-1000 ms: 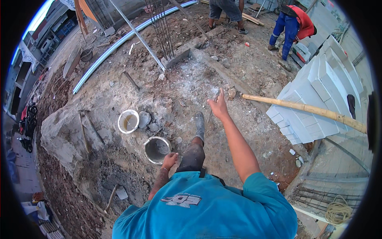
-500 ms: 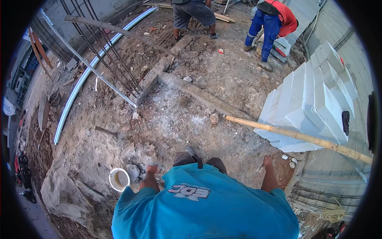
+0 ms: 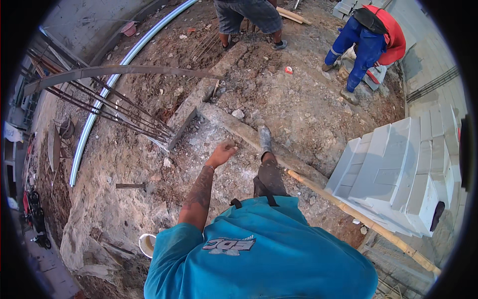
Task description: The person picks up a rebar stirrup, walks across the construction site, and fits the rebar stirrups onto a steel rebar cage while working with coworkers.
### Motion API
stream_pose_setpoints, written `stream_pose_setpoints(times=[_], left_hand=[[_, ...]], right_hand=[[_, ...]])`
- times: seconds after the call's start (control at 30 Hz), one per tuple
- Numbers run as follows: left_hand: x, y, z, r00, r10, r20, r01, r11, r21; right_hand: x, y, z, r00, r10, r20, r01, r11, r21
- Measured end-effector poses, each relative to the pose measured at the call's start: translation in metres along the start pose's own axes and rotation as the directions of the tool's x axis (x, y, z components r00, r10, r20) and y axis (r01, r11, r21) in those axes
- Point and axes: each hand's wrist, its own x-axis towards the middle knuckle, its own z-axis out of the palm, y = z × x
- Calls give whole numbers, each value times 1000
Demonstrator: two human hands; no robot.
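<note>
My left hand (image 3: 222, 151) swings out in front of me at the end of a tattooed forearm, fingers loosely curled and holding nothing. It hangs above rough grey ground next to a long concrete beam (image 3: 234, 124). My foot in a grey shoe (image 3: 265, 138) is planted on that beam. My right hand is hidden behind my teal shirt (image 3: 264, 254). A bamboo pole (image 3: 358, 219) lies slanted to my right, near my leg.
A stack of white blocks (image 3: 398, 169) stands at the right. Rusty rebar (image 3: 114, 109) and a pale curved pipe (image 3: 99, 114) lie to the left. A white bucket (image 3: 147, 244) sits by my left shoulder. Two people (image 3: 249, 15) (image 3: 368, 35) work ahead.
I have moved forward over the rubble. My left arm has swung up in front, the right hand has dropped from sight, and the buckets have fallen behind me.
</note>
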Motion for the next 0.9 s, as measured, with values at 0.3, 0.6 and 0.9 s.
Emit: stream_pose_setpoints(times=[0.3,0.6,0.9], left_hand=[[-74,-233,-54,446,-694,-566,881,227,415],[125,10,7,515,-748,-419,455,653,-606],[266,-52,-112,459,-784,-417,504,617,-605]], right_hand=[[410,-228,-213,962,266,-57,-242,933,268],[677,-586,-260,969,-237,63,237,971,9],[779,-661,-116,588,-269,763,593,785,-180]])
